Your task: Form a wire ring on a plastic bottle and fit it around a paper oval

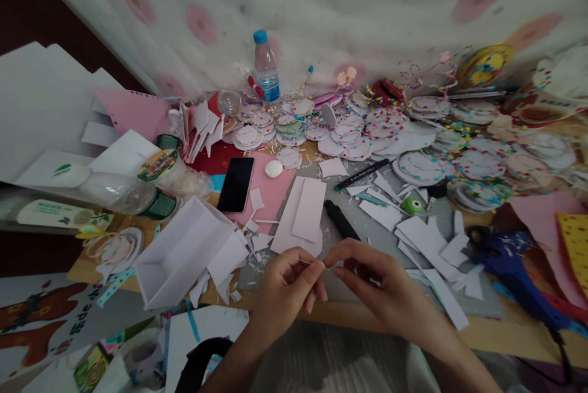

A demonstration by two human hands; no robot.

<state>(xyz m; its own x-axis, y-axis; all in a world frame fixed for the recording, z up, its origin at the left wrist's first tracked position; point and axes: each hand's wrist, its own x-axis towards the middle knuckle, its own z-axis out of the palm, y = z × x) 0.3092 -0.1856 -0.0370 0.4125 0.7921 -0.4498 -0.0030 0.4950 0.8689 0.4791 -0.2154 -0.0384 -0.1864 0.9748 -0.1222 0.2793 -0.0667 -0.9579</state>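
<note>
My left hand (289, 289) is closed in a pinch on a thin pale strand (327, 268), which looks like thread or a narrow paper strip. My right hand (379, 276) pinches the same strand from the other side, fingertips almost touching those of the left. Just beyond both hands lie white cut paper pieces (309, 209) on a grey mat (340, 283). A black marker (340, 220) rests close to my right fingers. To the left of my hands stands an open white paper box (184, 252).
A phone (236, 185) lies on pink paper at the left. A water bottle (266, 68) stands at the back among many decorated paper discs (349, 127). Paper scraps (427, 246) and a blue glue gun (514, 264) are at the right. Plastic bottles (124, 191) lie left.
</note>
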